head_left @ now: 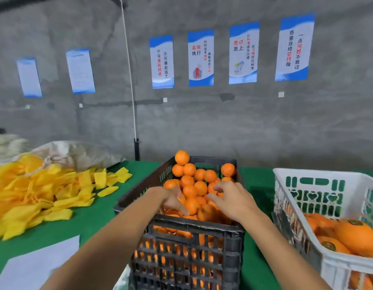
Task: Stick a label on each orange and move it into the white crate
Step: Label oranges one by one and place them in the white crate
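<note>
A black crate (194, 227) heaped with oranges (195, 186) stands in the middle of the green table. Both of my hands reach into it from the near side. My left hand (171, 200) lies among the oranges, its thumb and fingers curled round one orange (191, 205). My right hand (233, 201) hovers palm down over the pile with bent fingers; what is under the palm is hidden. The white crate (286, 185) at the right holds several oranges with dark round labels (357, 235).
A pile of yellow foam nets (35, 195) covers the table's left side, with a pale sack (81, 153) behind it. A white sheet (35, 268) lies at the near left. A grey wall with posters runs behind the table.
</note>
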Action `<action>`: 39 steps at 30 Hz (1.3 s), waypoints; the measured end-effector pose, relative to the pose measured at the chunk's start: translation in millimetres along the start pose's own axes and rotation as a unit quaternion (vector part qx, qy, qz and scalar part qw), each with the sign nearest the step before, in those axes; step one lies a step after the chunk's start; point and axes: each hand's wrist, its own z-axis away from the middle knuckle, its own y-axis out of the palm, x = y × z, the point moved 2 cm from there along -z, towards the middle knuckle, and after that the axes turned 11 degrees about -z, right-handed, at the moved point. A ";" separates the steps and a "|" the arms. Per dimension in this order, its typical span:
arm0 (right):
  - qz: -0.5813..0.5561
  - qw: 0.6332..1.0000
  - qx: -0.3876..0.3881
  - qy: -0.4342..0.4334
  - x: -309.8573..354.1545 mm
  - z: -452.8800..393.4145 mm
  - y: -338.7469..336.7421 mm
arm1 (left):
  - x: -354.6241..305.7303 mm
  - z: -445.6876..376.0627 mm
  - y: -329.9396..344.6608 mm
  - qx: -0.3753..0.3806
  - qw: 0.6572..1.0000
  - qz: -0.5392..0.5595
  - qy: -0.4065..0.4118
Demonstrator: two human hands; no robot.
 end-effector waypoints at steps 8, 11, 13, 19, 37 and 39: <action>-0.019 1.000 -0.015 0.000 -1.2 3.2 -1.9 | -8.8 -23.6 -12.6 -0.058 0.998 0.002 0.030; -0.026 1.000 -0.012 0.004 0.6 6.1 -3.8 | -15.1 -7.9 -17.8 -0.146 0.985 -0.067 0.065; -0.052 0.998 -0.018 0.004 3.1 9.0 -5.7 | -28.7 12.3 -22.7 -0.249 0.956 -0.090 0.129; -0.376 0.907 -0.188 0.003 1.8 39.6 -23.9 | -109.6 109.5 11.6 -0.476 0.799 0.072 0.361; -0.347 0.932 -0.034 0.097 -165.8 227.5 56.8 | -167.3 97.7 270.4 -0.297 0.866 0.019 0.402; -0.376 0.917 0.004 0.135 -178.2 234.9 71.2 | -155.0 87.4 294.0 -0.263 0.882 0.066 0.386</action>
